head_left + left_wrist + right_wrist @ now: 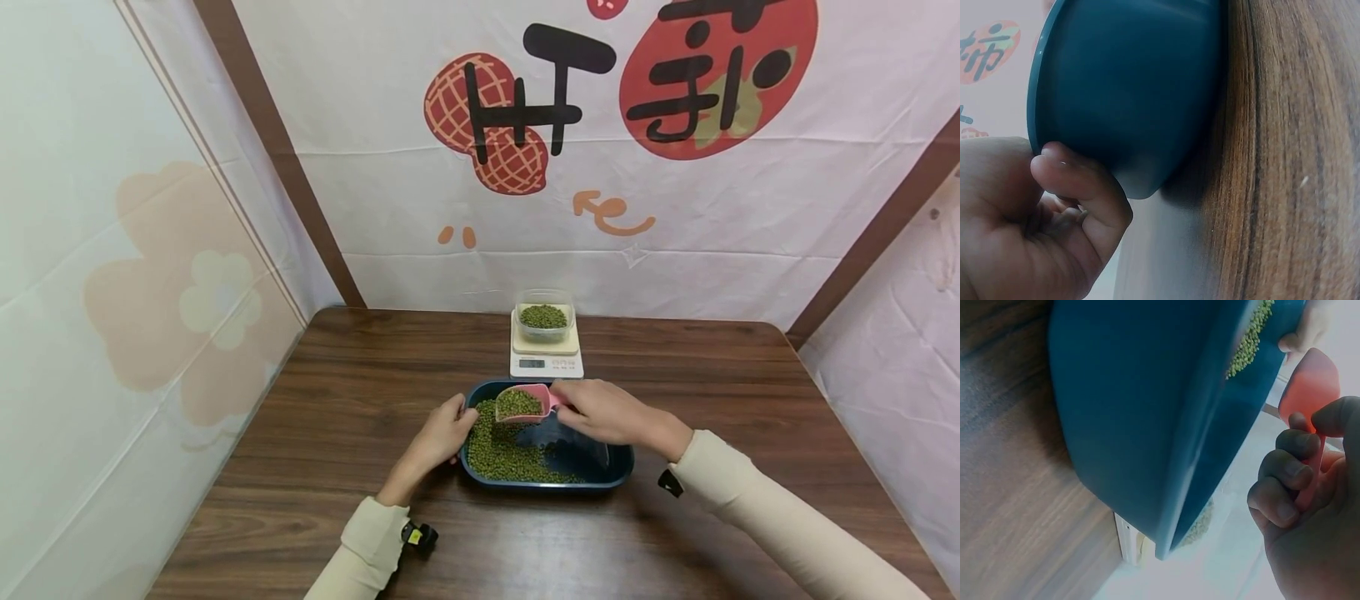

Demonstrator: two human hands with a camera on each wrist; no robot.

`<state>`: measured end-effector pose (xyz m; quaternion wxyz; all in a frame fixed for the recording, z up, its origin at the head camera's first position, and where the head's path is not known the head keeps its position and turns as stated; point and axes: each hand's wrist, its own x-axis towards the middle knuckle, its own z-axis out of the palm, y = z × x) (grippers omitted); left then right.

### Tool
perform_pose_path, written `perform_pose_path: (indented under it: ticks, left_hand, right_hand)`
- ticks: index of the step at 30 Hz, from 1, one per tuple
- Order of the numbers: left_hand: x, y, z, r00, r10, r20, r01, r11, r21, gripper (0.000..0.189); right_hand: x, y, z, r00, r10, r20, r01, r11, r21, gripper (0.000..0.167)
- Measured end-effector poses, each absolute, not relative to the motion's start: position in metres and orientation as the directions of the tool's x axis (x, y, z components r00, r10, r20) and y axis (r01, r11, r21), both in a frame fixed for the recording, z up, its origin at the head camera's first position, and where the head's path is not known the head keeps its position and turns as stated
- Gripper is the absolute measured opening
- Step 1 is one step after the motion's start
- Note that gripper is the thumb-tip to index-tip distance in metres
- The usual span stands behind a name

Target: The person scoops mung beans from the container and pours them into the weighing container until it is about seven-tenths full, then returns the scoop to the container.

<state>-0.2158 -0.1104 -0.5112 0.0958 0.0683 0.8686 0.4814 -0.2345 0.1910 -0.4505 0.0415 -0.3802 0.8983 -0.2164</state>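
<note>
My right hand grips the handle of a pink scoop, fingers wrapped round it in the right wrist view. Green beans, likely mung beans, heap the scoop, which is over the left half of a dark blue tray. Loose green beans cover the tray's left side and front, while its dark bottom shows at the right. With thumb on the rim and fingers curled beneath, my left hand holds the tray's left end. The left wrist view shows that hand pinching the tray's edge.
Behind the tray stands a white kitchen scale with a lit display. On it sits a clear plastic container holding green beans. The brown wooden table reaches back to a printed white cloth wall.
</note>
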Motion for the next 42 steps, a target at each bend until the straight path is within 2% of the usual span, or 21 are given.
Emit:
perform_pose_path:
  ticks: [12, 27, 42]
  left_hand:
    - [-0.214, -0.110, -0.510, -0.973, 0.209, -0.102, 0.024, 0.527, 0.849, 0.027]
    - [-0.214, -0.110, -0.508, -0.973, 0.205, -0.107, 0.020, 0.535, 0.845, 0.027]
    - [-0.215, -0.111, -0.511, -0.972, 0.217, -0.095, 0.035, 0.531, 0.847, 0.028]
  right_hand:
    - [-0.244, 0.192, -0.442, -0.734, -0.668, 0.121, -0.652, 0.644, -0.400, 0.007]
    - [-0.254, 0.192, -0.434, -0.761, -0.640, 0.109, -0.622, 0.671, -0.402, 0.011]
    - [-0.269, 0.194, -0.428, -0.766, -0.624, 0.155, -0.627, 0.673, -0.392, 0.014]
